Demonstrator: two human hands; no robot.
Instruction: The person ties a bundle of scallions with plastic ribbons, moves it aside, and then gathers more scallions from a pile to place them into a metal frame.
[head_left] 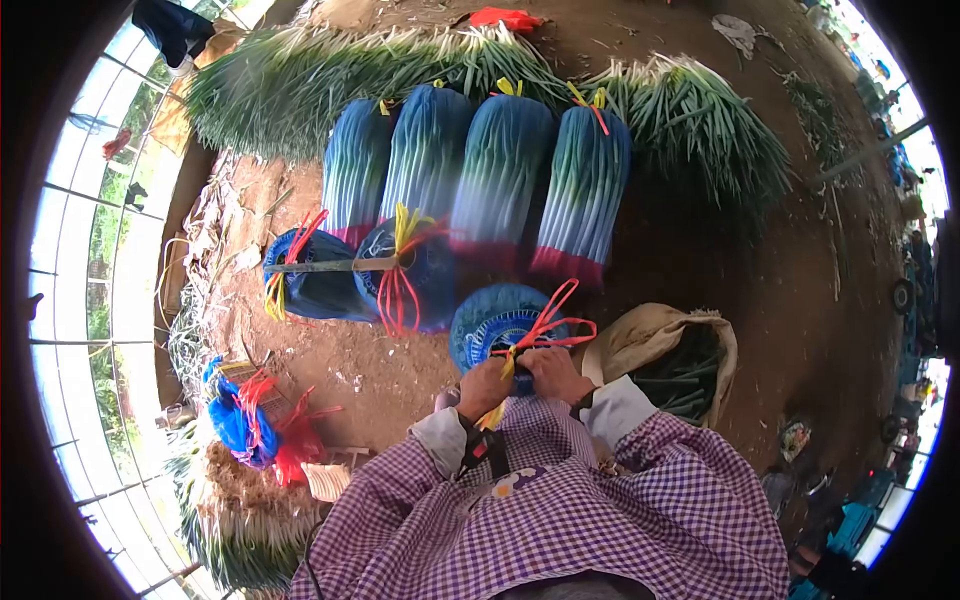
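Directly before me stands a blue mesh bag (478, 318) with a gathered top. Yellow tie strips (509, 366) and red tie strips (548, 318) stick out at its neck. My left hand (485, 388) is closed on the yellow strips, one end trailing below it. My right hand (556, 376) is closed beside it at the bag's neck, by the red strips; its fingertips are partly hidden. Farther left, two more blue mesh bags lie with their tied ends toward me, one a nearer bag (425, 290), the other an outer bag (325, 280). A long thin blade-like strip (335, 265) lies across them.
Several filled mesh bags of green onions (500, 150) lie in a row ahead. Behind them are loose green onion piles (330, 85). An open cloth sack (648, 335) with green leaves sits at right. Blue and red netting (245, 420) lies left, near another onion pile (250, 540).
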